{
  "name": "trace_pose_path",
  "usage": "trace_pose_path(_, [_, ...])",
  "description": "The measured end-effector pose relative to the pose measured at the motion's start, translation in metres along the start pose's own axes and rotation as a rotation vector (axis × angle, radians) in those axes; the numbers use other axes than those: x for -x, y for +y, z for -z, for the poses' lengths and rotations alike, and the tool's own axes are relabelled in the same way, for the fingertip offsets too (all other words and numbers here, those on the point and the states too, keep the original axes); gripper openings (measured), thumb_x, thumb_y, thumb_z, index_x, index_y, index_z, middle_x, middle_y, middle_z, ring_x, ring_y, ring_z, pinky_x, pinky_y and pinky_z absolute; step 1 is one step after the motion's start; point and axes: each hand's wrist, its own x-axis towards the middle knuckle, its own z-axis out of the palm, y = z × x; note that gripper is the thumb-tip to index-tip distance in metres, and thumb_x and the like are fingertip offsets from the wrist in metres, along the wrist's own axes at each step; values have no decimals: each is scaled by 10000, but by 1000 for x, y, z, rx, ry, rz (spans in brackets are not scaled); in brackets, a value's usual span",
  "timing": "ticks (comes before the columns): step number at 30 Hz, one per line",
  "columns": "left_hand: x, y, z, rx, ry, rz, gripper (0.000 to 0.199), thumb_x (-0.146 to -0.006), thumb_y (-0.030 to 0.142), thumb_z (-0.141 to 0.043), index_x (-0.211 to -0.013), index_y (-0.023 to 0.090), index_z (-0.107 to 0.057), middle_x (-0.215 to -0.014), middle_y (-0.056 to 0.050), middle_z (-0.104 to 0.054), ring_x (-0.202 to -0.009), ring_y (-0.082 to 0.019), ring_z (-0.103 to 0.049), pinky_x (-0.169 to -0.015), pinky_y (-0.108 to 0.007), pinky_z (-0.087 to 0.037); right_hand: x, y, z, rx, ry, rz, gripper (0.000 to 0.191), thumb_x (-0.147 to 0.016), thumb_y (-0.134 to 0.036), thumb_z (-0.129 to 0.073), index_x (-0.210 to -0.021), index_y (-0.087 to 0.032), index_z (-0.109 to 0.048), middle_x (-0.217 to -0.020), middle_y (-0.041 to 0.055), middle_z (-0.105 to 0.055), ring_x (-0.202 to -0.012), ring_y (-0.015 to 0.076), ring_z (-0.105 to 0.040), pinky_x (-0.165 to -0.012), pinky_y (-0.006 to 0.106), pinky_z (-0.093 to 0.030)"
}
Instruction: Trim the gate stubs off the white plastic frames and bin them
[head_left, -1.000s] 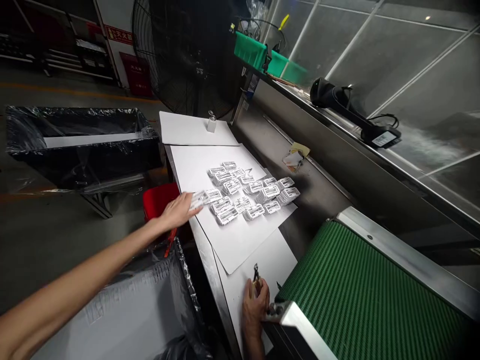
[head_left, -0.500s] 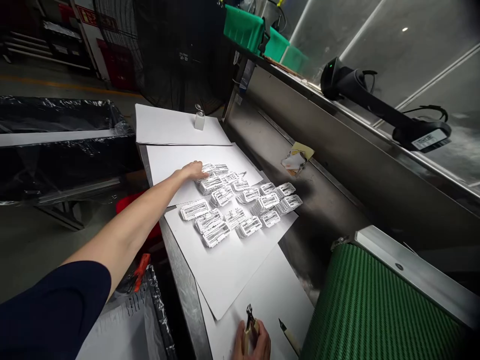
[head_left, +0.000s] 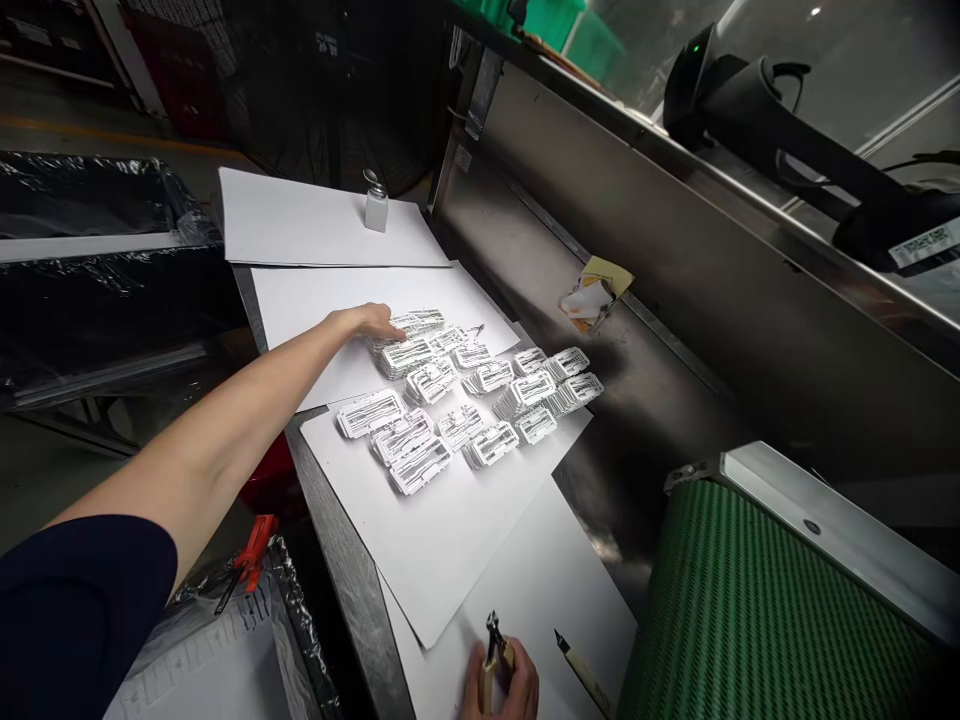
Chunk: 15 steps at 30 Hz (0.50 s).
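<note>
the fingers of the left hand (head_left: 364, 322) are held together on a stack of white die-cut lattice pieces (head_left: 409, 326) by the far edge of a white paper sheet (head_left: 330, 320), while black-tipped, tan-handled nippers (head_left: 493, 640) are clamped in the right hand (head_left: 510, 685).

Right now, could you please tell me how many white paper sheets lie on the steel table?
4: the farthest sheet, holding a bottle; the next; the one under most stacks; the nearest. Others could lie hidden.
</note>
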Motion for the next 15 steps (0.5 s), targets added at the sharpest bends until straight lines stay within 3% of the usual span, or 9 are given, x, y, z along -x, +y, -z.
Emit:
trace_pose_path(9, [-2,-4,0,99,77,0,803,-614,507,-737,-1256,84,-503,-1233,-147,-543,-1103,-302,-506,-846,-309,-411,-6,-10,13,-28,-9,53,280,-835,-317,-556,-1054,-147,-518,-913,129,-601,-812,249,-582,-689,377,-493])
trace_pose_path(12, [7,6,3,152,112,-15,692,-621,444,-751,-1119,-3,-577,-1132,-182,-599,-1018,-255,-551,-826,-316,-417,-8,-9,14,-35,-41,96,282,-835,-313,-557,-1054,-138,-518,-910,129,-600,-824,241,-579,-702,368,-496])
trace_pose_path(15, [28,16,10,194,157,-24,541,-613,402,-727,-848,-71,-607,-1111,-216,-596,-1046,-238,-524,-877,-344,-381,-11,-10,22,-33,-99,96,309,-835,-325,-555,-1066,-123,-517,-927,138,-595,-844,239,-579,-745,372,-493])
